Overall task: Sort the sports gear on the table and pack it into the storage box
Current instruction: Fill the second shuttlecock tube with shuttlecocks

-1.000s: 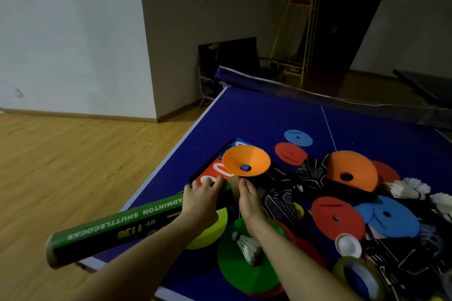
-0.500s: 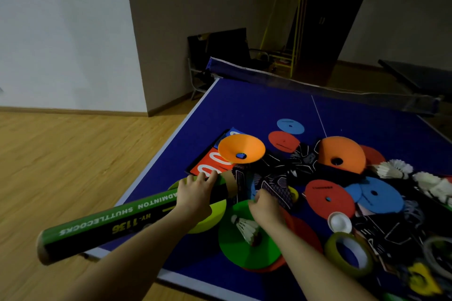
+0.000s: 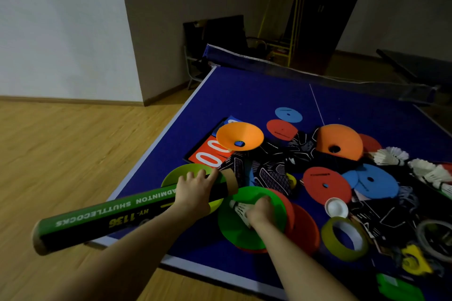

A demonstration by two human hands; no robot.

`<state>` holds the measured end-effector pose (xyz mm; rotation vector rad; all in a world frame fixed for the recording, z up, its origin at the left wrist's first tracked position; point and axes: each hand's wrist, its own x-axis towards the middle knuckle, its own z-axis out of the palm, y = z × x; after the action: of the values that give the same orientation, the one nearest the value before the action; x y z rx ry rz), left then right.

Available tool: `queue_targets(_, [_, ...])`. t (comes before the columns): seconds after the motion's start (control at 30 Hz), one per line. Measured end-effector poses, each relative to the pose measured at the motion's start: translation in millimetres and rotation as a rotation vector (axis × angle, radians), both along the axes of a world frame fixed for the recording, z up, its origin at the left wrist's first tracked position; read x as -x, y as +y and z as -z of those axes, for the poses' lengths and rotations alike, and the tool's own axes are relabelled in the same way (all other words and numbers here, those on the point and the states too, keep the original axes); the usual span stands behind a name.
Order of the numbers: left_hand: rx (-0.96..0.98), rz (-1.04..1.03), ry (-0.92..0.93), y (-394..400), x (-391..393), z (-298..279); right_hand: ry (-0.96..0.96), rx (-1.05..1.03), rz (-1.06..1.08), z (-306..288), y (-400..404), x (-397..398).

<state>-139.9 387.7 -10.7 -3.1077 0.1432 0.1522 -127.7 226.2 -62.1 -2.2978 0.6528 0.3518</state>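
Note:
My left hand (image 3: 194, 192) grips a long green and black shuttlecock tube (image 3: 117, 215) near its open cardboard end, which points toward the pile. The tube's other end sticks out past the table's left edge. My right hand (image 3: 260, 211) is closed around a white shuttlecock (image 3: 239, 209) lying on a green disc cone (image 3: 234, 227). More white shuttlecocks (image 3: 391, 156) lie at the right of the pile. No storage box is in view.
The blue table-tennis table (image 3: 256, 98) carries orange (image 3: 239, 135), red (image 3: 326, 184) and blue (image 3: 374, 181) disc cones, black patterned gloves (image 3: 271, 176), a red scoreboard (image 3: 208, 157), a yellow-green tape roll (image 3: 344, 238) and a white cap (image 3: 337, 207). The net (image 3: 318, 76) crosses behind.
My right hand left the tube's open end, came down and back onto the green cone, and closed on the shuttlecock. The left hand kept its hold on the tube.

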Motion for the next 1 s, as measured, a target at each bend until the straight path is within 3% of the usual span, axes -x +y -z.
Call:
queue_targets(0.13, [0.004, -0.003, 0.013, 2.2, 1.3, 4.7, -0.044, 0.008, -0.015, 3.1, -0.8, 0.1])
queue_targets(0.33, [-0.036, -0.006, 0.020, 7.2, -1.5, 4.4, -0.162, -0.213, 0.085, -4.2, 8.8, -5.5])
queue_targets(0.67, [-0.034, 0.019, -0.051, 6.6, -5.8, -18.8, -0.486, -0.364, 0.181, -56.1, 11.2, -27.5])
queue_targets(0.8, [-0.014, 0.022, -0.073, 4.7, -7.1, -30.0, -0.549, -0.516, 0.305, -74.9, 10.8, -31.8])
queue_targets(1.0, [0.065, 0.025, -0.108, -1.2, -14.2, -45.3, -0.602, -0.619, 0.281, -96.7, 8.5, -27.7])
